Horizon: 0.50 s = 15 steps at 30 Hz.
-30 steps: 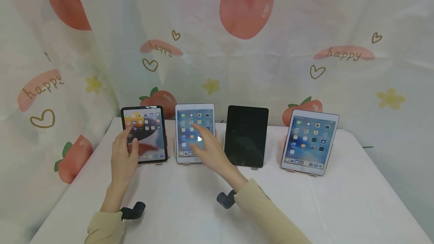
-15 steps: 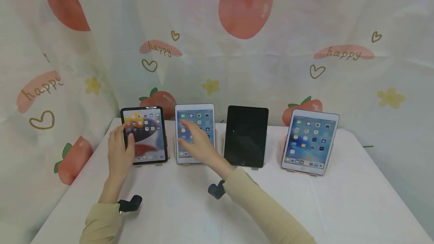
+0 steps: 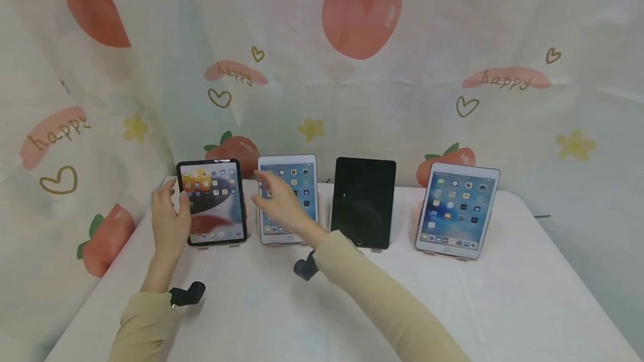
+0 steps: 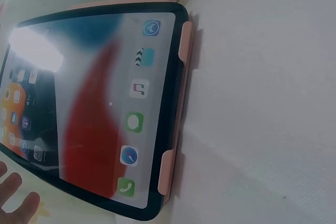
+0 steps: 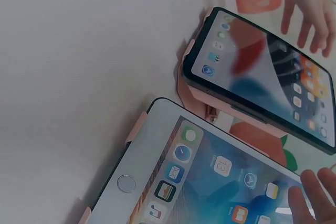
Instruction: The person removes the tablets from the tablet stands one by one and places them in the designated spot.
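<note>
My left hand (image 3: pixel 171 221) is at the left edge of a black-framed tablet (image 3: pixel 216 222) with a lit screen, fingers spread and holding nothing. In the left wrist view, its fingertips (image 4: pixel 26 209) appear beside the frame; whether they touch it I cannot tell. My right hand (image 3: pixel 283 204) hovers in front of a white-framed tablet (image 3: pixel 303 211), reaching toward the black-framed one. Its fingers and thumb are apart, with nothing between them. The right wrist view shows those fingers (image 5: pixel 315 203) over the white tablet's screen (image 5: pixel 220 192). Both tablets lean on pink stands (image 4: pixel 167 174).
A dark-screened black tablet (image 3: pixel 363 205) stands right of the white one. Farther right, another white tablet (image 3: pixel 458 214) leans back with its screen lit. All sit on a white-covered table (image 3: pixel 282 306), with a strawberry-print cloth (image 3: pixel 362 110) behind. A black camera (image 3: pixel 188 294) protrudes from each wrist.
My left hand has drawn left from in front of the black-framed tablet to its edge. My right hand has shifted left across the white tablet toward the black-framed one. The tablets stay put.
</note>
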Motion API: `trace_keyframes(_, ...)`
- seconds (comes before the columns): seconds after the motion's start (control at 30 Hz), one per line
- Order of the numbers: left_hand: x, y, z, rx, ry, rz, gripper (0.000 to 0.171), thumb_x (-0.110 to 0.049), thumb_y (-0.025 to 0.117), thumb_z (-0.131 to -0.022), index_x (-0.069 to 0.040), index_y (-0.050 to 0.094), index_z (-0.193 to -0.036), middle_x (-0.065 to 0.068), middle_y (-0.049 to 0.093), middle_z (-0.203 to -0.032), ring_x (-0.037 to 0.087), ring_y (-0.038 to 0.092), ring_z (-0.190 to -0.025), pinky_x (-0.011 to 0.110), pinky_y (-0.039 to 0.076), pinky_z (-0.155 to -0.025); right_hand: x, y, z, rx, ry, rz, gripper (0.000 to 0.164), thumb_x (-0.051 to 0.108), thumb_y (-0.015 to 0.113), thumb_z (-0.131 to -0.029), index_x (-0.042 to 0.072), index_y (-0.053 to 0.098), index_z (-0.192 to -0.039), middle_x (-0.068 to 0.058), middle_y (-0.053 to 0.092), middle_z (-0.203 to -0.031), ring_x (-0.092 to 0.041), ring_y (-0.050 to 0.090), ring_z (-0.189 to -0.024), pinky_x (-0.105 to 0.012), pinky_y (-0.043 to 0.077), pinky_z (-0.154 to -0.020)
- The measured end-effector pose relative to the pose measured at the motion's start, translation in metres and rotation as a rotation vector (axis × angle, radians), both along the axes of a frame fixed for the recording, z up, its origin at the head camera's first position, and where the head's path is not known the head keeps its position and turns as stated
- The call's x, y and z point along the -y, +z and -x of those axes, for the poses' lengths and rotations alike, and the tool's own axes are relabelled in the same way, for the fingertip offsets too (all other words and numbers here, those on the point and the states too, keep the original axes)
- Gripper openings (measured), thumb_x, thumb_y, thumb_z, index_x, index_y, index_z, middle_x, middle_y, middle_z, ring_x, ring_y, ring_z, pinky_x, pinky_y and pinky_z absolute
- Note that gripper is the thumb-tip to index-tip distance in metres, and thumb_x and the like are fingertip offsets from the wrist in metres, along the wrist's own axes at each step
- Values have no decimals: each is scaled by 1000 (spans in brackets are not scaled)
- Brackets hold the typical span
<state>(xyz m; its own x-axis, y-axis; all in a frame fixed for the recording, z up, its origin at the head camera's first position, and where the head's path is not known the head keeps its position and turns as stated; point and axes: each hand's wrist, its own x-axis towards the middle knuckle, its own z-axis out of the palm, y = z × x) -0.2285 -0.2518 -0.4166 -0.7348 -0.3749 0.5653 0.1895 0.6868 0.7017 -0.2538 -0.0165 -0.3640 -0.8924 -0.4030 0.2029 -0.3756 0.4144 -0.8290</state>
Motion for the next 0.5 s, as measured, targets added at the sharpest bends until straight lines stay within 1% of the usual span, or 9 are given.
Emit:
trace_keyframes(0.07,1,0,3,-18,1,-25,40,-11,46,-98,4,45,-136,30,47,-128,41,48,-117,52,41,-91,4,-1,4,7,-7,2,56,13,61,-92,12,40,-144,-9,52,-139,-24,55,-124,-36,47,-102)
trace_keyframes(0.17,3,1,6,-23,0,-63,39,-11,45,-99,3,46,-135,28,47,-128,40,50,-116,47,43,-88,8,-2,9,26,-19,8,56,12,62,-92,13,41,-144,-9,53,-138,-24,57,-121,-33,52,-96)
trace_keyframes(0.27,6,1,10,0,2,-91,38,-12,44,-100,3,46,-135,27,48,-128,39,52,-116,43,44,-88,13,-2,13,62,-28,21,56,13,61,-92,14,41,-144,-8,54,-137,-23,57,-120,-29,54,-89)
trace_keyframes(0.37,12,2,15,35,4,-123,38,-14,42,-100,2,46,-135,24,49,-130,38,53,-116,42,44,-88,18,0,16,113,-39,55,55,13,61,-92,14,41,-144,-8,55,-135,-23,58,-119,-29,54,-88)
trace_keyframes(0.43,15,3,18,44,-7,-149,38,-14,42,-100,2,46,-135,24,50,-130,38,53,-115,44,44,-90,21,2,19,137,-51,69,55,13,61,-92,15,41,-144,-8,56,-133,-23,58,-119,-30,54,-87)
trace_keyframes(0.5,19,5,22,48,-19,-170,38,-15,42,-100,1,47,-135,22,51,-131,37,52,-113,42,43,-91,24,3,22,139,-60,73,55,11,61,-92,14,42,-143,-9,57,-132,-24,59,-118,-30,54,-87)
